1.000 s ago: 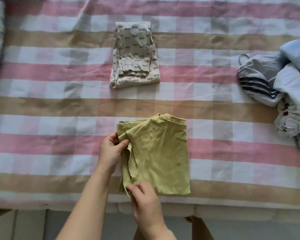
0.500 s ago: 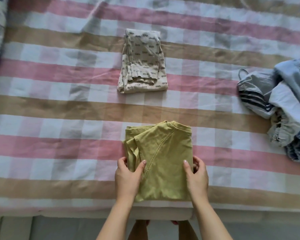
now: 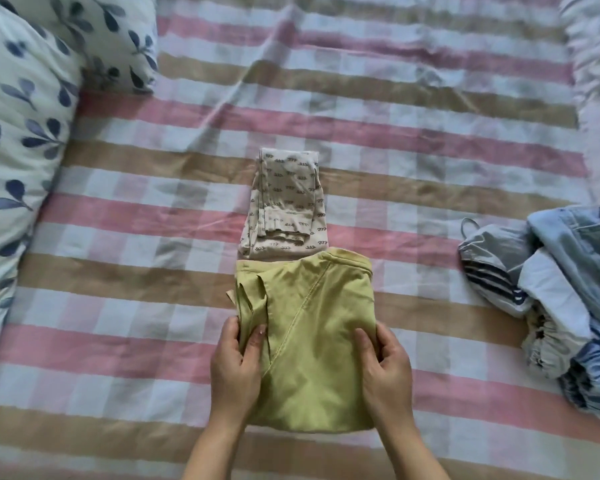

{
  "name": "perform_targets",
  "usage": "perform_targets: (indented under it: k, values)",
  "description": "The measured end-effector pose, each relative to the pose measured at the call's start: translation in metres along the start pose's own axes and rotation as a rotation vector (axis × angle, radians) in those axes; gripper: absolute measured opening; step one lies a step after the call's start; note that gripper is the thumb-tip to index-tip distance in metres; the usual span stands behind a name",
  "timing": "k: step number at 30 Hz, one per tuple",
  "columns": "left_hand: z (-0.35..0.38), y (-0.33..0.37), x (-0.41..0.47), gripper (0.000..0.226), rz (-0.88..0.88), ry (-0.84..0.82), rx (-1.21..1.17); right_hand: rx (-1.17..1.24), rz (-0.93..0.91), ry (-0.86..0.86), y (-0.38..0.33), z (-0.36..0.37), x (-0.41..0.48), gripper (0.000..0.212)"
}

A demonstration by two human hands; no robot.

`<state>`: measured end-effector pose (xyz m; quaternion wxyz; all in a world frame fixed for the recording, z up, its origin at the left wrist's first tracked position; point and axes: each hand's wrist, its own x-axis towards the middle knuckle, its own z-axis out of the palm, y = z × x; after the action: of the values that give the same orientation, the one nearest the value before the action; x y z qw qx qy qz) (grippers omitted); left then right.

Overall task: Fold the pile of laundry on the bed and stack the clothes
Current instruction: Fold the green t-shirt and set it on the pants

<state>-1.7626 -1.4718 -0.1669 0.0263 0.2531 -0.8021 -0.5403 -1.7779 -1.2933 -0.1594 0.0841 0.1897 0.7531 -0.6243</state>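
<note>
Moved up the bed since half a second ago: folded green garment [image 3: 312, 344], far edge now meeting the near edge of the folded beige printed garment [image 3: 284, 202]. Pinched at its left side by the left hand [image 3: 236, 368] and at its right side by the right hand [image 3: 385, 368], thumbs on top. Well apart to the right, pile of blue and grey laundry [image 3: 551, 299]; to the left, leaf-print pillows [image 3: 25, 116]. Underneath all, striped bedspread [image 3: 118, 341].

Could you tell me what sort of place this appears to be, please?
Most likely a bedroom in a home. The surface is a checked bed sheet, a leaf-print pillow lies at its left edge, and a pile of unfolded clothes waits on the right.
</note>
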Motion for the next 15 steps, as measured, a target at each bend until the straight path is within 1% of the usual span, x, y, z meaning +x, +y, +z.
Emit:
perform_targets:
  k: [2, 5, 8, 11, 13, 15]
  values:
    - [0.002, 0.017, 0.038, 0.005, 0.046, 0.031, -0.031, 0.041, -0.036, -0.005, -0.021, 0.011, 0.035, 0.011]
    - [0.009, 0.036, 0.110, 0.005, 0.080, 0.057, -0.086, 0.059, -0.079, -0.018, -0.047, 0.037, 0.099, 0.017]
    - [0.019, 0.043, 0.178, 0.003, 0.078, 0.054, -0.127, 0.069, -0.111, -0.031, -0.062, 0.064, 0.162, 0.011]
    - [0.030, 0.036, 0.234, 0.006, 0.077, 0.050, -0.145, 0.065, -0.121, -0.026, -0.063, 0.089, 0.214, 0.011]
    - [0.036, 0.025, 0.259, 0.006, 0.040, 0.018, -0.165, 0.058, -0.089, -0.033, -0.054, 0.100, 0.236, 0.013]
    - [0.043, 0.009, 0.273, 0.005, -0.051, -0.022, -0.151, 0.019, -0.017, -0.035, -0.038, 0.107, 0.248, 0.017]
